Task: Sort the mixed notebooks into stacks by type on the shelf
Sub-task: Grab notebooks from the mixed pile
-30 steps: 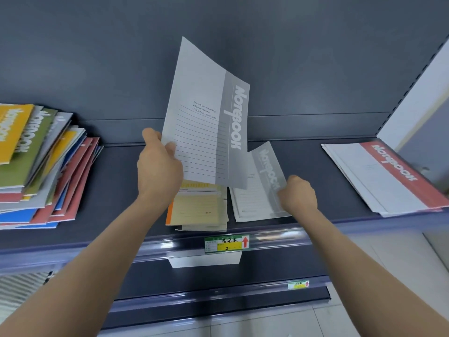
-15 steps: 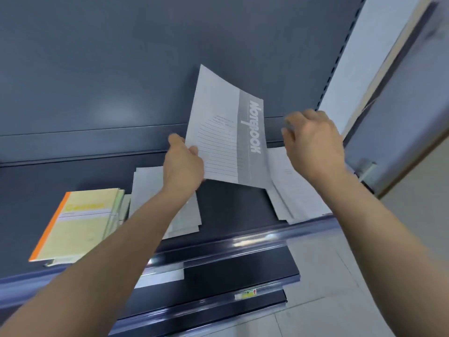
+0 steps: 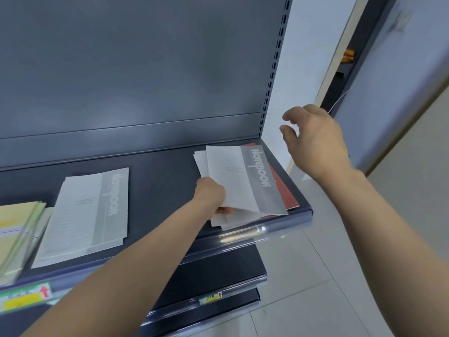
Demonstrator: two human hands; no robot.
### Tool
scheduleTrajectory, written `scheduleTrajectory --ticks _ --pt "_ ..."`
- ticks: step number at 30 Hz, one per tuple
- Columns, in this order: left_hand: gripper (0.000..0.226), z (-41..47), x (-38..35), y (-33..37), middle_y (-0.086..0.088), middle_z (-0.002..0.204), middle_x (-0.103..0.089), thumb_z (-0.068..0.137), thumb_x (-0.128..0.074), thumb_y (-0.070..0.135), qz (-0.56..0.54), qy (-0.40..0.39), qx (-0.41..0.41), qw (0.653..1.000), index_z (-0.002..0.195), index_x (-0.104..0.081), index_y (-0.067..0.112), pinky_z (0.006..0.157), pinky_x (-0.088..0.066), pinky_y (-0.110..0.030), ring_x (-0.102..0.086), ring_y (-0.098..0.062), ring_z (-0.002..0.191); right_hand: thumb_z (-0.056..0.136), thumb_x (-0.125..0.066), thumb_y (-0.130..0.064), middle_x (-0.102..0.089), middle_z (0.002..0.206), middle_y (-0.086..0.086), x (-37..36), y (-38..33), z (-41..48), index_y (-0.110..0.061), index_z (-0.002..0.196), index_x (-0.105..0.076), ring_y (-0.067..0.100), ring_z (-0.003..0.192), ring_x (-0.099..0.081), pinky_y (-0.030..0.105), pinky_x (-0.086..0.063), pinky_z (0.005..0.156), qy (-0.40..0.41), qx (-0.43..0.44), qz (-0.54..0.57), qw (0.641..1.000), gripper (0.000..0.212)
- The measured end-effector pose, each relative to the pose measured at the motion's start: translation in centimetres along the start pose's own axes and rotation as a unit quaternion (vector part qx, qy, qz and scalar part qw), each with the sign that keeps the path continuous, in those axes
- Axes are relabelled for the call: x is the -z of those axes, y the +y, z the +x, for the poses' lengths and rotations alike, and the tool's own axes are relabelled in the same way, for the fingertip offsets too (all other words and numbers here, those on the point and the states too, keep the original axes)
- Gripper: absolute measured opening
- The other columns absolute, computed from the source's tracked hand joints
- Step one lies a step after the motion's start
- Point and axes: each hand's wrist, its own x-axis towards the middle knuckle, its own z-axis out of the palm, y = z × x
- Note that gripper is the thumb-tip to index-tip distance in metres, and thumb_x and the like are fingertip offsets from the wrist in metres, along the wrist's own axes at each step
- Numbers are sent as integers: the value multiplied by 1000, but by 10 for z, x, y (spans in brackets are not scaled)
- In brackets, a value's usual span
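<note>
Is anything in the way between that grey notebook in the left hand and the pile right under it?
Nothing visible. The grey notebook, held by the left hand at its near corner, lies over the pile at the right end of the shelf; only that hand's fingers sit under its lifted edge. The right hand hovers open above.

- Two hands are out over the shelving: the left hand [image 3: 211,194] and the right hand [image 3: 313,139].
- Three shelves show: the top shelf [image 3: 158,176] and two lower shelves [image 3: 218,263] [image 3: 245,301].
- Three stacks of notebooks lie on the top shelf: a yellow-green stack [image 3: 17,229], a grey stack [image 3: 90,210] and a right-end stack [image 3: 200,161]. I can't count the books in each.
- Two grey "Notebook" covers face up: the grey stack's top one and the grey notebook [image 3: 243,181] in the left hand.
- One red notebook [image 3: 286,193].
- Two price labels [image 3: 25,297] [image 3: 210,297].
</note>
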Motion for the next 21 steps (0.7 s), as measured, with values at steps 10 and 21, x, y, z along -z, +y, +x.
scheduleTrajectory --ticks 10,21 --pt "27 -23 59 -1 -11 113 -57 96 -47 25 466 87 -266 839 114 -48 4 74 -44 -31 -55 -25 95 95 -49 -23 -57 115 13 -14 -54 8 -6 119 -56 32 109 -48 37 -37 89 -37 74 41 996 30" --pt "19 -134 303 -20 -16 104 -57 91 -49 7 466 386 -406 684 109 -55 3 80 -42 -47 -52 -38 95 94 -50 -24 -57 116 8 4 -290 -14 -10 117 -56 29 108 -48 37 -35 89 -16 252 126 959 28"
